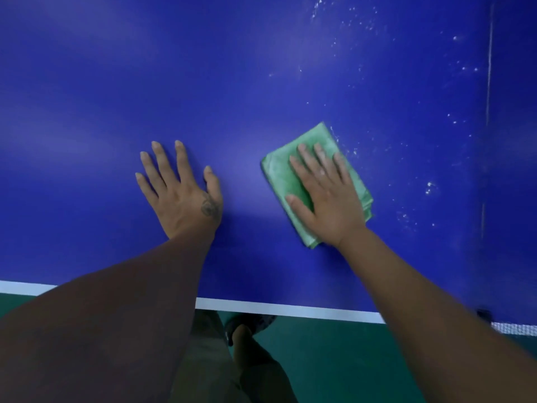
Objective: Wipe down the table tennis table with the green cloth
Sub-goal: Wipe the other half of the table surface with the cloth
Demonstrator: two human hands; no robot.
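Observation:
The blue table tennis table [261, 68] fills most of the view, with a white line along its near edge. A folded green cloth [279, 175] lies flat on it, right of centre. My right hand [325, 190] presses down on the cloth with straight, spread fingers, covering much of it. My left hand [183, 187] rests flat on the bare blue surface to the left of the cloth, fingers straight and apart. White specks and smears [406, 141] dot the table to the right of the cloth and further back.
The table's white edge line [290, 309] runs across the lower view. Below it is green floor [334, 359], with my leg and foot [244, 335] beneath the edge. A strip of net [514, 328] shows at the far right edge.

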